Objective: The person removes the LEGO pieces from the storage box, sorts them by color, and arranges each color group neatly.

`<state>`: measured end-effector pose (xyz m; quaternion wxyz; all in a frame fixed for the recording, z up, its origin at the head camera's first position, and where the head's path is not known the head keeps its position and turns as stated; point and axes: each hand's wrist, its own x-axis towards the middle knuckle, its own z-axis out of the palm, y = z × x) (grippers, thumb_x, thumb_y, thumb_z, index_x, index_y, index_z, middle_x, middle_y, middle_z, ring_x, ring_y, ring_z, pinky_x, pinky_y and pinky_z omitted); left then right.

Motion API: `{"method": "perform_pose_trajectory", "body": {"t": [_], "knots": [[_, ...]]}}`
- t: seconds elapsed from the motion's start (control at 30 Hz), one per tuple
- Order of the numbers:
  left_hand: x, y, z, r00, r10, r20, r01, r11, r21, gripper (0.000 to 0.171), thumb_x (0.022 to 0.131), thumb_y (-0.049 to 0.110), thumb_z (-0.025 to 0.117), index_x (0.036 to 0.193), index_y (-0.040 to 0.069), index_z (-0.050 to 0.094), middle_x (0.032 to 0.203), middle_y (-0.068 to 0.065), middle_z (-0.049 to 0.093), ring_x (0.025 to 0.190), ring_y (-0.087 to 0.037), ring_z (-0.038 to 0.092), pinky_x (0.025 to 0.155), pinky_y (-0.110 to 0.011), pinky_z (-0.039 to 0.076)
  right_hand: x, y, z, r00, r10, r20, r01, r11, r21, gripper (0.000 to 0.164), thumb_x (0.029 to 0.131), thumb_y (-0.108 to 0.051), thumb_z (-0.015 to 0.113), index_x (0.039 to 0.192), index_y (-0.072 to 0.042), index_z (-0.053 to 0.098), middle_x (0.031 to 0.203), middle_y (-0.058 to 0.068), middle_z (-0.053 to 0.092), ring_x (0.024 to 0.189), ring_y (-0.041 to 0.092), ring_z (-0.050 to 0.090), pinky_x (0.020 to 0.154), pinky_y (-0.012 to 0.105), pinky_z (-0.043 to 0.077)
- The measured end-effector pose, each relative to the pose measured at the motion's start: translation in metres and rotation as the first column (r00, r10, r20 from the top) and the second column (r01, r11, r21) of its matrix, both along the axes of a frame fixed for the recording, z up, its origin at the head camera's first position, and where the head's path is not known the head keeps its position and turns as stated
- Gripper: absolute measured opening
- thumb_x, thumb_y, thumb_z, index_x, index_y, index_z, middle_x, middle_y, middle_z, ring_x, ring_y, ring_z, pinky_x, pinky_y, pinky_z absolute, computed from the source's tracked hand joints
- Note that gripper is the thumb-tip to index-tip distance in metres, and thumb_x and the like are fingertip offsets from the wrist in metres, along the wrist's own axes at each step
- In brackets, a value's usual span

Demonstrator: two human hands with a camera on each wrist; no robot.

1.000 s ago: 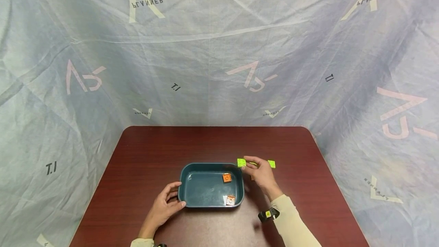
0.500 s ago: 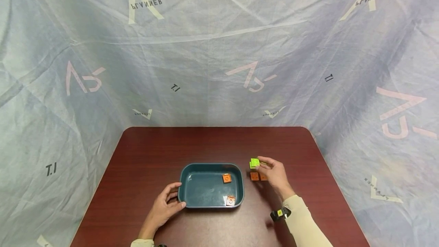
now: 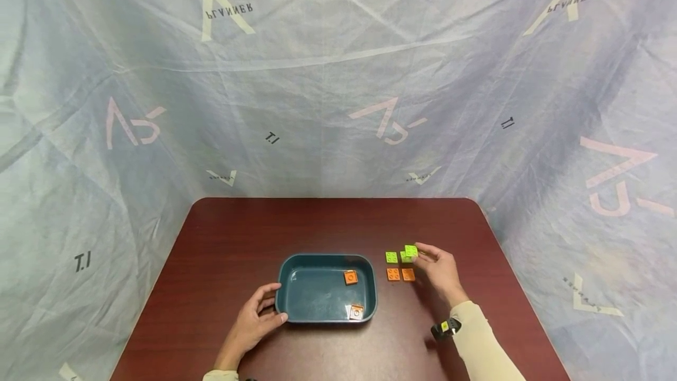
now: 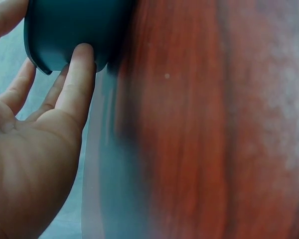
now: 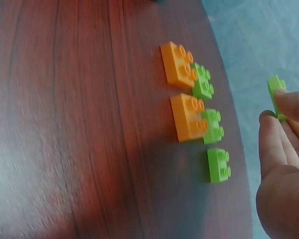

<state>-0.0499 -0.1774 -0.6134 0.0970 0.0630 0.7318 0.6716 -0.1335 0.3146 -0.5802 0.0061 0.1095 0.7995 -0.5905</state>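
My right hand pinches a light green toy building brick between thumb and fingers, above the table right of the tray. Under it, another green brick is partly covered, and a third green brick lies to its left. Nearer me lie two orange bricks, one left and one right. The right wrist view also shows a green brick at the row's end. My left hand touches the outer left wall of a dark teal tray, its fingers spread and fairly straight.
Inside the tray, an orange brick lies toward the back right and another orange brick in the front right corner. The dark red wooden table ends at a grey cloth backdrop behind and on both sides.
My right hand has moved right from the tray's right rim, carrying the green brick over the rows. Bricks it covered now show on the table. The left hand has stayed at the tray.
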Motion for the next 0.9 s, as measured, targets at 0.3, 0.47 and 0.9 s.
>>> {"method": "perform_pose_trajectory", "body": {"t": [0.3, 0.47, 0.9], "knots": [[0.000, 0.001, -0.001, 1.000, 0.001, -0.006, -0.001, 1.000, -0.003, 0.074, 0.088, 0.005, 0.085, 0.153, 0.003, 0.049, 0.144, -0.026, 0.057, 0.132, -0.045, 0.058, 0.095, -0.024, 0.058, -0.005, 0.023, -0.007, 1.000, -0.030, 0.007, 0.029, 0.999, 0.037, 0.052, 0.098, -0.013, 0.077, 0.148, -0.006, 0.062, 0.148, 0.019, 0.063, 0.137, 0.035, 0.062, 0.085, 0.017, 0.057], [0.000, 0.001, -0.001, 0.999, -0.006, -0.032, 0.006, 1.000, 0.014, 0.074, 0.088, 0.002, 0.084, 0.153, 0.000, 0.048, 0.144, -0.029, 0.056, 0.131, -0.047, 0.058, 0.094, -0.025, 0.059, -0.006, 0.035, -0.011, 0.999, -0.045, 0.002, 0.045, 0.998, 0.054, 0.053, 0.098, -0.016, 0.077, 0.148, -0.007, 0.062, 0.147, 0.019, 0.064, 0.135, 0.033, 0.063, 0.085, 0.016, 0.057], [0.000, 0.000, -0.002, 0.999, -0.011, -0.030, 0.011, 1.000, 0.021, 0.074, 0.089, 0.001, 0.083, 0.153, 0.000, 0.047, 0.143, -0.030, 0.056, 0.130, -0.047, 0.058, 0.094, -0.026, 0.059, -0.006, 0.057, -0.020, 0.998, -0.063, 0.010, 0.061, 0.992, 0.106, 0.051, 0.099, -0.016, 0.077, 0.147, -0.006, 0.062, 0.145, 0.021, 0.065, 0.117, 0.006, 0.070, 0.082, 0.013, 0.056]]}}
